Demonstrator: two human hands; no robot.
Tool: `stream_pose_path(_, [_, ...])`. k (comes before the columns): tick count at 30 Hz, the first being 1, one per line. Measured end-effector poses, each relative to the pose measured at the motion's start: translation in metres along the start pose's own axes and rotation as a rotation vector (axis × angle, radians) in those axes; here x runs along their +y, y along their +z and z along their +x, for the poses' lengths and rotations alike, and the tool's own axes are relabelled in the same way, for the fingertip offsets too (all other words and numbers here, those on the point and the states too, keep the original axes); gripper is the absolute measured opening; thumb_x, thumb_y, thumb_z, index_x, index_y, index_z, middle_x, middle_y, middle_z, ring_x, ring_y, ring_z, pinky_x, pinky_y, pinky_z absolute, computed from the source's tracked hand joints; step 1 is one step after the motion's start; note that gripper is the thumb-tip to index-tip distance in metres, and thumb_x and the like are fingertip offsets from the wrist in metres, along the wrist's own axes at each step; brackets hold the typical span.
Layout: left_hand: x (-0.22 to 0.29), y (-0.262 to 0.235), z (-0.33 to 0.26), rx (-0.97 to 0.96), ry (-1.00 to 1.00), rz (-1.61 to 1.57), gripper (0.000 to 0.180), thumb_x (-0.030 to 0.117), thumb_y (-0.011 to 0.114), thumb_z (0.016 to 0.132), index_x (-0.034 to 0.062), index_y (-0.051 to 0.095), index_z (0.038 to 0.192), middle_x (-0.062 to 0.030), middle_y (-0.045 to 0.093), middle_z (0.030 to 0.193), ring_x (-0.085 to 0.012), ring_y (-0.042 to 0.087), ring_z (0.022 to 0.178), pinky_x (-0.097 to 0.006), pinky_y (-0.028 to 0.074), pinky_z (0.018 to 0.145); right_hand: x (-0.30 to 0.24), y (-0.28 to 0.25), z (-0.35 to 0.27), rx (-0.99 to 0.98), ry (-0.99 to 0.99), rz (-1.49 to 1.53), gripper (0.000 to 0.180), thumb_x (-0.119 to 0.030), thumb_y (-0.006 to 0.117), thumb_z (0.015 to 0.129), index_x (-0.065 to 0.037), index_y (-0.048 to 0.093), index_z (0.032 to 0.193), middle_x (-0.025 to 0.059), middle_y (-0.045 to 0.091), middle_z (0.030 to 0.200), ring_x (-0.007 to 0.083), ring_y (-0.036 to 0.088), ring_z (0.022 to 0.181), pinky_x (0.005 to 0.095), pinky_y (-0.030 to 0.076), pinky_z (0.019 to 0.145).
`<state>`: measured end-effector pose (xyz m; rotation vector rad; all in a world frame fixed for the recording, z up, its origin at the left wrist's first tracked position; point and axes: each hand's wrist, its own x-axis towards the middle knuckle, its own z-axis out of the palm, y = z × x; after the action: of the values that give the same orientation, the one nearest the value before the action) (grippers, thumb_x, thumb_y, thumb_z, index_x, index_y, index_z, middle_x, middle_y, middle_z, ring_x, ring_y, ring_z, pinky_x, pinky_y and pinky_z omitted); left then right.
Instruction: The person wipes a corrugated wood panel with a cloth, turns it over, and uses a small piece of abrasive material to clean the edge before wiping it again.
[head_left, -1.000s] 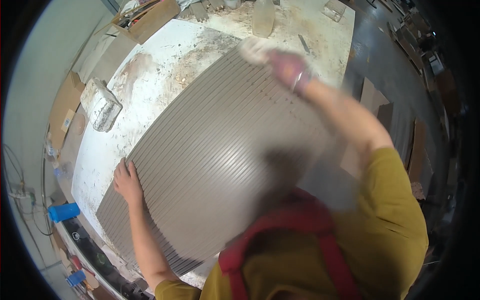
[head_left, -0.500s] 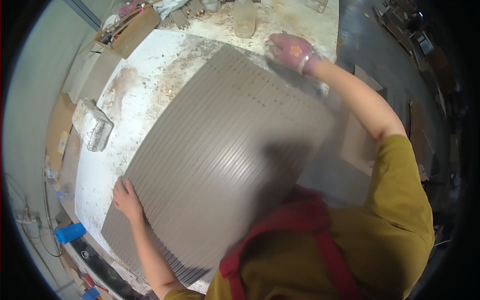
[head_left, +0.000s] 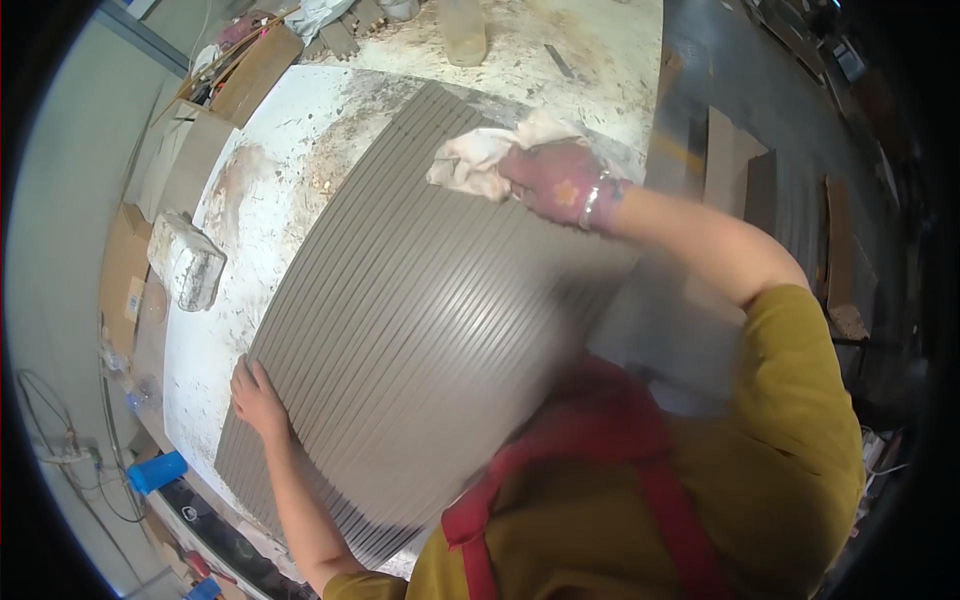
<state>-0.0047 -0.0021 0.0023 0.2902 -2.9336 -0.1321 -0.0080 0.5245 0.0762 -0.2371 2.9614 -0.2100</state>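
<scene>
Stained white worktop [head_left: 300, 150] supports a large grey-brown rectangular panel [head_left: 390, 300], finely grooved, glossy mid-surface. Nearer, the bare left hand [head_left: 258, 402] rests unclenched at its left edge, probably steadying it; farther, the pink-gloved right hand [head_left: 555, 182] grasps a crumpled white cloth [head_left: 468, 165] over its far end, bunched seemingly for control.

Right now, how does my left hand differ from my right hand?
Your left hand is bare, while your right hand wears a pink glove with a flower on it. Your left hand rests at the left edge of the ridged grey panel, while your right hand grips a crumpled whitish cloth near the panel's far end. Both are at the same panel.
</scene>
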Motion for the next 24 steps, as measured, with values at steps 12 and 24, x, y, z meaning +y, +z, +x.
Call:
stream_pose_path(12, [0.138,-0.071,-0.186,-0.462,0.877,-0.240,0.081,0.044,0.072,0.070,0.0030,0.043,0.134,-0.0211,0.034,0.144,-0.0379,0.031,0.133,-0.057,0.020,0.106,0.009,-0.005,-0.053,-0.020,0.010,0.146,0.024,-0.027,0.048,0.090,-0.009,0.059,0.101,0.0133,0.064,0.086,0.0273,0.063,0.084,0.0389,0.049,0.075])
stream_pose_path(24, [0.141,-0.065,-0.238,-0.414,0.715,-0.034,0.079,0.042,0.073,0.071,0.0054,0.043,0.134,-0.0194,0.032,0.145,-0.0400,0.030,0.133,-0.061,0.020,0.105,0.016,0.017,-0.046,-0.072,-0.030,0.105,0.024,-0.025,0.048,0.086,-0.013,0.058,0.104,0.0141,0.064,0.081,0.0319,0.063,0.079,0.0426,0.050,0.070])
